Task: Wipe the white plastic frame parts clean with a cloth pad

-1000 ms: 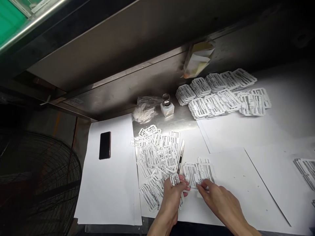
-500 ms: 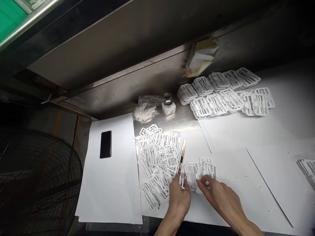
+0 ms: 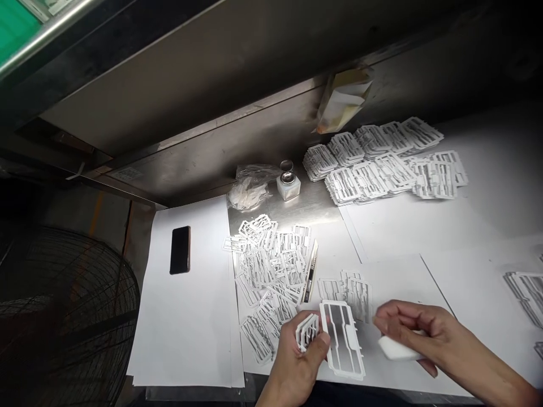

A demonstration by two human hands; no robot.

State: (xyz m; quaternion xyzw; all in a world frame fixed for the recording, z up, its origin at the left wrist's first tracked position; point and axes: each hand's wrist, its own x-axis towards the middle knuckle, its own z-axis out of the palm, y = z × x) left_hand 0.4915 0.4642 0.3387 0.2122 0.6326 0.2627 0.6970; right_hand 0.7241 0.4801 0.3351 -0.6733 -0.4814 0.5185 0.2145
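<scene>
step: wiping frames, it seems | left hand (image 3: 303, 353) pinches white frame (image 3: 343, 338) over the paper (image 3: 407, 282), small stack tucked behind; right hand (image 3: 413, 330) grips white pad (image 3: 396, 349) beside it | next: likely needs pad pressed flat onto frame

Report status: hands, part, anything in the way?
Left hand shut on white frames. Right hand shut on white pad, beside the frames. Loose frame pile and knife just behind.

Two hands are seen at the bottom of the frame: the left hand (image 3: 297, 362) and the right hand (image 3: 418, 333). One black phone (image 3: 180, 250) is counted at centre left, one small bottle (image 3: 289, 182) and one plastic bag (image 3: 250, 189) at upper centre, one fan (image 3: 63, 316) at lower left. The white plastic frames (image 3: 271, 271) are too many and too overlapped to be counted.
</scene>
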